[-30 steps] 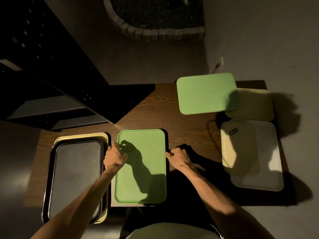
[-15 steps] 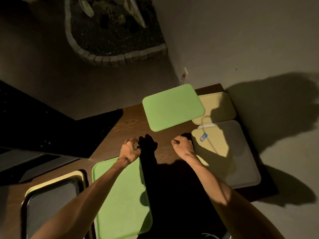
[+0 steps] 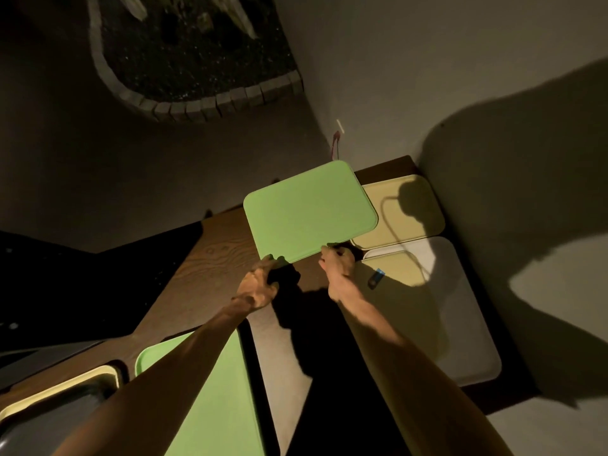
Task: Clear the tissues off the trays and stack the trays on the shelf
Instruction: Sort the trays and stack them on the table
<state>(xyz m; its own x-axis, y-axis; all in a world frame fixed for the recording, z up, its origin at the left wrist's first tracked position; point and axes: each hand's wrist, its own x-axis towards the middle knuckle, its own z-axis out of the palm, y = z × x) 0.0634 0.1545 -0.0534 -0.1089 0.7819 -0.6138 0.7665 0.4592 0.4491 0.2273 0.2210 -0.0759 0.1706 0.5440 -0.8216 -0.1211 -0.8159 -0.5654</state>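
Fingers [image 3: 268, 260] of both hands are gripping the far green tray's [image 3: 309, 212] near edge; trays beside them are awaiting stacking.

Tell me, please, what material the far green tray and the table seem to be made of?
Far green tray: probably plastic, matte finish; uniform colour, rounded moulded corners, thin edge.
Table: looks like wood or wood-pattern laminate, dark brown and smooth; grain lines and knots show, but the frame cannot settle which.
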